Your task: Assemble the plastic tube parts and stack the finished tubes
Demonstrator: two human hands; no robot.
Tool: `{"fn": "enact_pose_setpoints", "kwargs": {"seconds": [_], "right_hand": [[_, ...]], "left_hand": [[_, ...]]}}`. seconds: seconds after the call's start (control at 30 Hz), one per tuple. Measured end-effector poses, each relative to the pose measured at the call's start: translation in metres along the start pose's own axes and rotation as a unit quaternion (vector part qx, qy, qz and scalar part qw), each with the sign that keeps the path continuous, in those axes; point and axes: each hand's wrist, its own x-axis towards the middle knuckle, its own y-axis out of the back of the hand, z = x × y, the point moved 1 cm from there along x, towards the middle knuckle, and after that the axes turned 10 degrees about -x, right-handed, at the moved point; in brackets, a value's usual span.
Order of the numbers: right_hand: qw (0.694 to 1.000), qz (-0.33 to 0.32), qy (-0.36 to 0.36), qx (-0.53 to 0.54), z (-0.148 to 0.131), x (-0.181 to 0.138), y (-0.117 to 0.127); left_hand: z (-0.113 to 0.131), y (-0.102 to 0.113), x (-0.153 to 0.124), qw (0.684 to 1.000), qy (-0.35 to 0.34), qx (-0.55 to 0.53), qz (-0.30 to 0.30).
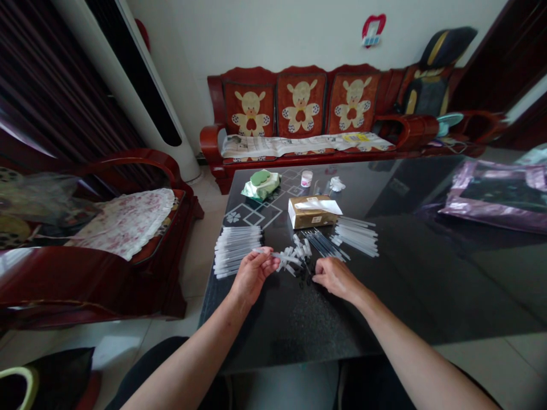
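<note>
My left hand (255, 272) is closed round a slim translucent white pen barrel (265, 252), its tip pointing right. Beside that hand on the left lies a stack of similar pen barrels (233, 245). Fingers pinched, my right hand (335, 277) is down at a small heap of black pieces (302, 275); whatever is between its fingertips is hidden. Short white caps (299, 250) are piled between the two hands. Behind them lie dark thin pen refills (322, 244), with another bundle of whitish sticks (356, 236) to their right.
On the dark glossy table (410, 273) stand a tissue box (314, 216), a green wipes pack (261, 185), a small white cup (306, 179) and a crumpled tissue (337, 184). A purple plastic package (496, 196) lies at right. A wooden sofa (294, 114) is behind.
</note>
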Motion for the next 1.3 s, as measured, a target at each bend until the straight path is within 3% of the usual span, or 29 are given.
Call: {"fn": "enact_pose_setpoints", "kwargs": {"seconds": [0.07,0.17,0.27,0.6,1.3], "right_hand": [[0.990,-0.025,-0.023,0.134,-0.002,0.000,0.001],[0.940,-0.047,-0.025,0.336,-0.010,-0.003,0.005],[0.902,-0.048,-0.006,0.428,-0.020,-0.006,0.011],[0.891,-0.009,0.016,0.454,-0.027,-0.003,0.001],[0.901,0.000,0.023,0.434,-0.028,-0.004,0.004]], "left_hand": [[-0.001,0.000,-0.001,1.000,-0.005,0.006,-0.002],[-0.003,-0.001,-0.003,1.000,-0.008,0.015,-0.007],[-0.004,-0.002,-0.004,1.000,-0.009,0.020,-0.010],[-0.003,-0.005,-0.005,1.000,-0.009,0.024,-0.003],[-0.006,-0.002,-0.004,0.998,-0.014,0.053,-0.016]]}}
